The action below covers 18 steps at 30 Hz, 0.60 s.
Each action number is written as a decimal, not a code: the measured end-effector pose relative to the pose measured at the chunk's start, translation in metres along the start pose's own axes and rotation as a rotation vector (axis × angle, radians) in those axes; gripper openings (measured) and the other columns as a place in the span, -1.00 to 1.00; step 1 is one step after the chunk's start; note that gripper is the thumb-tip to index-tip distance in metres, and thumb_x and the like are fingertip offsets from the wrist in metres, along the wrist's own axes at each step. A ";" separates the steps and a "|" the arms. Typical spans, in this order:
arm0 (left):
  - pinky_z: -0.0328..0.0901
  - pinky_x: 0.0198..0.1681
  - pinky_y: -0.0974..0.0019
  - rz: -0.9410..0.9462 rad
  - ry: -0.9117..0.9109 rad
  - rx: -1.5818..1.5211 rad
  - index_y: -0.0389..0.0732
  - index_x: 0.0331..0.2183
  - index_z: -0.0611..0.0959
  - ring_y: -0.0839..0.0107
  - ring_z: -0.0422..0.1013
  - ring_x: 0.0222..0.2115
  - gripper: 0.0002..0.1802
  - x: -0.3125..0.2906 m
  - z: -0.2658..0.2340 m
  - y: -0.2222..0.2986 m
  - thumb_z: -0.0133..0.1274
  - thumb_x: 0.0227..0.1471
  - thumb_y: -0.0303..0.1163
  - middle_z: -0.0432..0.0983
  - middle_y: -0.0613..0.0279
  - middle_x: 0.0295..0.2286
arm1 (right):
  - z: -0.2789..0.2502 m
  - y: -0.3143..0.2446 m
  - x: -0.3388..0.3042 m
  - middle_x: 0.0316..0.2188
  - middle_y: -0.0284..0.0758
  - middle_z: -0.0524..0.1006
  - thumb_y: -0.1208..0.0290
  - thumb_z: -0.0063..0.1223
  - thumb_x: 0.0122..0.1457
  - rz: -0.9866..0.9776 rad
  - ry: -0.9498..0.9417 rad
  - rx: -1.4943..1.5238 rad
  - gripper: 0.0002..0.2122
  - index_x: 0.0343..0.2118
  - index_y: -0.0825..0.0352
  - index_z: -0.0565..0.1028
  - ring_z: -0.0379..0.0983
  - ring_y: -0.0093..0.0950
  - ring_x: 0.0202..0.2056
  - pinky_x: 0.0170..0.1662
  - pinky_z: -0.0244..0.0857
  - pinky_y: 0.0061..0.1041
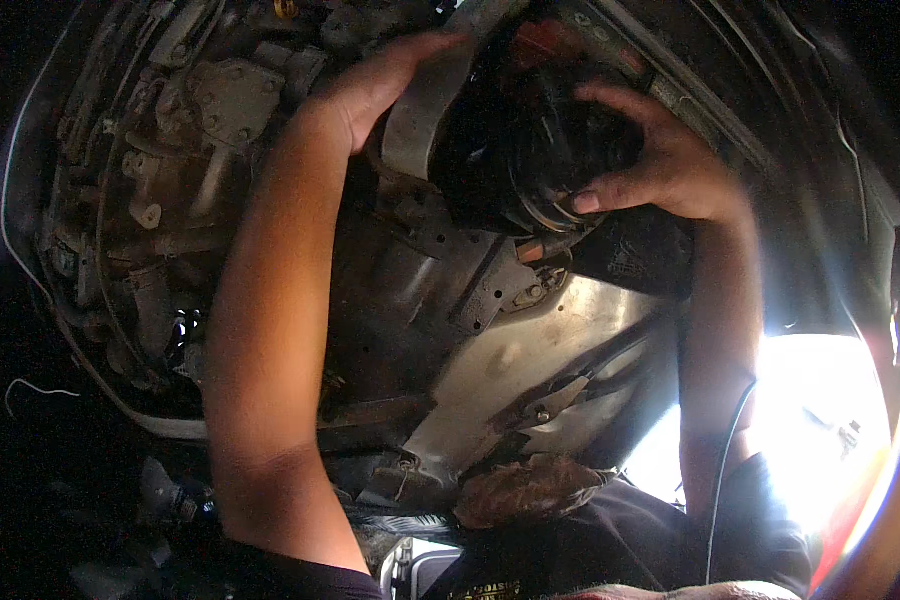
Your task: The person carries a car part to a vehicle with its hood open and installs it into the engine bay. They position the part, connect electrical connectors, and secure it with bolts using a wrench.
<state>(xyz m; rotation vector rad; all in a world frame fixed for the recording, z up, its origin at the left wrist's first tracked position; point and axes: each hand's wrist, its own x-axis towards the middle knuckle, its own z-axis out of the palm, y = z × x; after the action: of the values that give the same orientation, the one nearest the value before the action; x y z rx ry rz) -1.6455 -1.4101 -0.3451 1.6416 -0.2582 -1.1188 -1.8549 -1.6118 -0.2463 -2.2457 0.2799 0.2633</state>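
A black, rounded part (560, 140) with a ringed rim sits among the vehicle's metalwork at upper centre right. My right hand (670, 160) is wrapped round its right side, the thumb on the lower rim and the fingers over the upper side. My left hand (375, 90) reaches up beside a curved grey metal arm (415, 125). One digit stretches along that arm, while the other fingers are hidden behind my hand and the metal, so its grip does not show. Below the black part are a dark metal bracket (475, 290) and a bolt (535, 292).
Greasy mechanical parts and a bolted cover plate (235, 100) crowd the left. A pale metal panel (515, 350) slopes below the bracket. A brown, crumpled-looking piece (530, 490) lies near my dark shirt. A thin cable (727, 450) crosses my right arm; bright light enters at lower right.
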 end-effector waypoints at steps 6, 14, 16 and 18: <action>0.19 0.26 0.12 0.183 -0.017 -0.004 -0.13 0.29 0.44 0.18 0.38 0.15 -0.07 0.029 -0.008 -0.021 -0.01 0.15 0.38 0.46 0.03 0.18 | 0.010 0.005 0.005 0.18 0.01 0.46 0.00 0.63 -0.27 -0.036 0.024 -0.068 -0.03 0.22 0.44 0.42 0.30 -0.14 0.27 0.37 0.10 -0.23; 0.33 0.14 0.22 0.200 -0.107 -0.224 -0.18 0.16 0.59 0.31 0.51 -0.02 -0.35 0.072 -0.016 -0.041 -0.06 0.33 0.14 0.59 0.09 0.02 | 0.012 0.015 0.005 0.17 -0.01 0.46 0.07 0.63 -0.24 0.020 0.053 0.038 -0.09 0.23 0.35 0.45 0.29 -0.14 0.28 0.38 0.08 -0.23; 0.31 0.14 0.18 0.197 -0.151 -0.285 -0.17 0.15 0.57 0.26 0.46 -0.01 -0.34 0.086 -0.019 -0.049 0.00 0.28 0.15 0.54 0.10 0.01 | 0.013 0.017 0.006 0.16 -0.01 0.47 0.09 0.63 -0.23 0.013 0.047 0.068 -0.11 0.22 0.34 0.46 0.29 -0.15 0.28 0.38 0.08 -0.22; 0.28 0.12 0.11 0.289 -0.175 -0.427 -0.16 0.12 0.54 0.20 0.39 -0.02 -0.28 0.098 -0.018 -0.059 0.14 0.16 0.19 0.47 0.09 -0.04 | 0.014 0.018 0.006 0.16 -0.01 0.47 0.09 0.62 -0.23 0.038 0.040 0.172 -0.12 0.21 0.34 0.47 0.29 -0.16 0.28 0.38 0.08 -0.20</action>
<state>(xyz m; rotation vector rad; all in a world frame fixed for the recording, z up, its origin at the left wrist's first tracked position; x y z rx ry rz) -1.6003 -1.4403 -0.4475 1.0929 -0.3324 -1.0131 -1.8556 -1.6130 -0.2698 -2.0789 0.3540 0.2065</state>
